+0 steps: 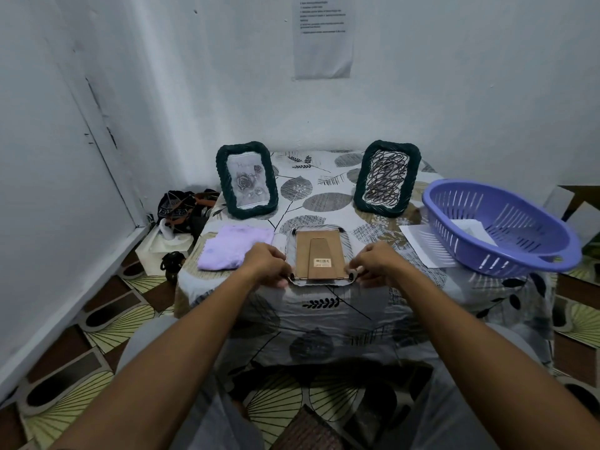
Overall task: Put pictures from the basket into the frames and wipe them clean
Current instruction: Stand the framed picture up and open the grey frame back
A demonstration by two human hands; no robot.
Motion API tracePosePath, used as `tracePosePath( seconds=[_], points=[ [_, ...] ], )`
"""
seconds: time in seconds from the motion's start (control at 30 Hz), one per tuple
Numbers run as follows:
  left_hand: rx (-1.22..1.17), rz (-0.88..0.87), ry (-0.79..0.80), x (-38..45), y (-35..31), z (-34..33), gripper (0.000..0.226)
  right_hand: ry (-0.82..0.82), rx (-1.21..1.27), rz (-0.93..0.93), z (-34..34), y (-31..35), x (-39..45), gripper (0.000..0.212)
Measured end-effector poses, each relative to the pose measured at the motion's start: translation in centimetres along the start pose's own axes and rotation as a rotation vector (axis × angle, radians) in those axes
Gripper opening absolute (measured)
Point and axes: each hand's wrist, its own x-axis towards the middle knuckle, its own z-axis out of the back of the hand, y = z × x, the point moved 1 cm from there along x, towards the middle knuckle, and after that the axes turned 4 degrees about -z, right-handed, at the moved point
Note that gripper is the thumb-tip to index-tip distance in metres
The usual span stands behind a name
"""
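A picture frame [319,254] lies face down on the table, its brown cardboard back and stand showing. My left hand [266,264] pinches its near left corner and my right hand [376,263] pinches its near right corner. Two dark green frames stand upright at the back: the left frame [246,180] shows a rose picture, the right frame [386,178] a scribble picture. A lilac cloth [232,246] lies left of the flat frame. The purple basket [500,228] at the right holds a white paper [472,230].
The small table wears a leaf-patterned cloth [324,203] and stands against a white wall. A loose white sheet [422,243] lies under the basket's left edge. A dark bag [185,206] and a white box [162,245] sit on the floor at the left.
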Motion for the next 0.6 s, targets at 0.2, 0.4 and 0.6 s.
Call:
tracePosePath(
  seconds=[0.2, 0.4, 0.6],
  points=[
    [0.031, -0.129, -0.122, 1.2, -1.1, 0.5, 0.015, -0.105, -0.010, 0.102, -0.3, 1.0, 1.6, 0.014],
    [-0.248, -0.005, 0.013, 1.7, -2.3, 0.5, 0.024, -0.086, 0.001, 0.114, -0.5, 1.6, 3.7, 0.013],
    [-0.325, 0.027, 0.024, 3.1, -3.1, 1.2, 0.031, -0.063, 0.048, 0.096, -1.0, 2.7, 5.8, 0.018]
  ],
)
